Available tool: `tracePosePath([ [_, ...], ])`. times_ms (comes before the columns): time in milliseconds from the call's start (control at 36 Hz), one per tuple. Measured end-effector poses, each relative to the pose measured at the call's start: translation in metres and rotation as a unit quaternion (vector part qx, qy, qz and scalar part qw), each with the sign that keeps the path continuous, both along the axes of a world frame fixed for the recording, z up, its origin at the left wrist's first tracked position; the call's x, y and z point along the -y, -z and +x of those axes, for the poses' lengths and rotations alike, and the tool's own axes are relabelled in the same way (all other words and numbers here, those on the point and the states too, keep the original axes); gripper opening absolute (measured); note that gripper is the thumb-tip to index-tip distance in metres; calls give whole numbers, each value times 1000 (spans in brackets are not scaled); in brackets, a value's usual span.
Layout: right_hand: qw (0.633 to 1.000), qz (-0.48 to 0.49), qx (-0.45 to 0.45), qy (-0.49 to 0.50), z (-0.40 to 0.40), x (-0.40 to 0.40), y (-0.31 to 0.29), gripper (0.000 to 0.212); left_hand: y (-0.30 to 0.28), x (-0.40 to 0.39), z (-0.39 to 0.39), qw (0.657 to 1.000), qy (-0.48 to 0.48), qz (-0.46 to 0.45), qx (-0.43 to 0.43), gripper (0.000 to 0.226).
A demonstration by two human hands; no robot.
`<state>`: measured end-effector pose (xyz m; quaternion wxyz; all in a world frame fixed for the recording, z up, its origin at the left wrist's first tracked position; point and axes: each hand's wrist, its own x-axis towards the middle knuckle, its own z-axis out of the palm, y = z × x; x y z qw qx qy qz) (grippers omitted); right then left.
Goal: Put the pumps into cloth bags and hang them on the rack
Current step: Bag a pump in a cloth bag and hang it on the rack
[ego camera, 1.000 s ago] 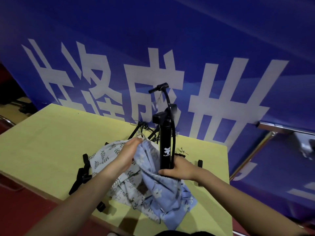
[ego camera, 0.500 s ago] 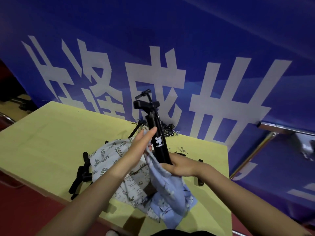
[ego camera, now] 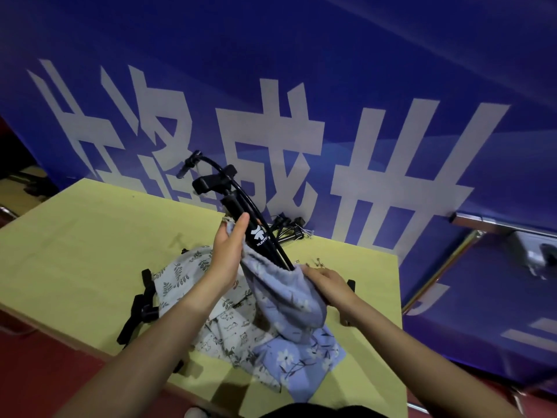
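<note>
The left hand (ego camera: 227, 251) pinches the rim of the blue floral cloth bag (ego camera: 286, 294) and lifts that edge high, its fingers (ego camera: 241, 224) lying straight along the barrel of the black pump (ego camera: 256, 236). The right hand (ego camera: 327, 285) grips the opposite side of the bag's mouth, fingers curled into the fabric. Between the two hands the pump stands tilted, its lower end already inside the bag, its upper barrel, T-handle and looping hose sticking out above the left fingers. The bag's lower part hangs down from the right hand and drapes onto the table (ego camera: 90, 251).

Just below the left wrist lies a white cloth bag with a leaf print (ego camera: 180, 273), and beneath both forearms another pale bag with small animal figures (ego camera: 223, 330). To the left of these, black pump parts (ego camera: 141, 309) lie on the table. Beyond the fingers, near the table's far edge, sit more black pumps (ego camera: 286, 230). Behind the table hangs a blue banner with large white characters (ego camera: 391, 146), and to the right of the right hand a metal rail (ego camera: 488, 224) runs along it.
</note>
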<state>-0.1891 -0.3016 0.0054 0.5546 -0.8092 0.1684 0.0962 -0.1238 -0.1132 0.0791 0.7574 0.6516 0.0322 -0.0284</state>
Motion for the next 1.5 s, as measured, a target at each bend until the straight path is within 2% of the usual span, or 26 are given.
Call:
tracePosePath([
  [56, 1000, 21, 5, 22, 2, -1, -2, 68, -2, 1, -2, 1000, -1, 4, 10, 14],
  [111, 999, 14, 28, 37, 5, -5, -6, 73, 0, 1, -4, 1000, -3, 6, 15, 18],
  [222, 998, -55, 12, -24, 14, -8, -14, 50, -4, 3, -10, 999, -15, 24, 41, 29],
  [278, 992, -111, 15, -48, 17, -5, -17, 48, -6, 2, -12, 998, -9, 27, 51, 24],
  [333, 990, -128, 48, -41, 18, -1, -21, 42, -5, -3, -11, 998, 14, 35, 59, 17],
  [389, 994, -71, 87, -2, 18, 1, -30, 40, -5, -9, -9, 994, 58, 59, 75, 17],
  [444, 993, 17, 114, 35, 19, 2, -45, 37, -4, -13, -6, 986, 109, 91, 93, 6],
  [556, 977, 151, 142, 56, 25, -1, -86, 26, 3, -12, -7, 958, 181, 191, 117, 30],
  [667, 966, 210, 133, 66, 33, -17, -106, 28, 13, -3, -14, 928, 226, 264, 133, 31],
  [750, 957, 238, 136, 97, 34, -25, -103, 22, 21, -1, -17, 933, 218, 259, 125, 37],
  [833, 961, 202, 150, 118, 33, -27, -92, 36, 28, -3, -17, 932, 207, 271, 127, 26],
  [917, 973, 141, 154, 103, 30, -31, -81, 81, 27, -1, -27, 913, 236, 302, 141, 31],
  [944, 975, 124, 157, 93, 29, -30, -76, 86, 30, -2, -29, 911, 240, 304, 140, 32],
  [1000, 976, 102, 165, 95, 21, -31, -77, 74, 38, -3, -31, 922, 241, 278, 118, 34],
  [1083, 979, 96, 153, 97, 15, -28, -73, 58, 44, -2, -33, 940, 231, 243, 59, 49],
  [1167, 986, 63, 138, 72, 15, -20, -68, 41, 44, 0, -34, 949, 222, 220, 30, 36],
  [1278, 990, 7, 135, 38, 16, -10, -74, 43, 42, -5, -32, 952, 191, 231, 54, 34],
  [1389, 990, -16, 132, 39, 14, 0, -80, 48, 38, -18, -21, 926, 190, 314, 85, 36],
  [1500, 989, -44, 133, 42, 13, 11, -77, 47, 34, -35, -10, 920, 159, 354, 52, 52],
])
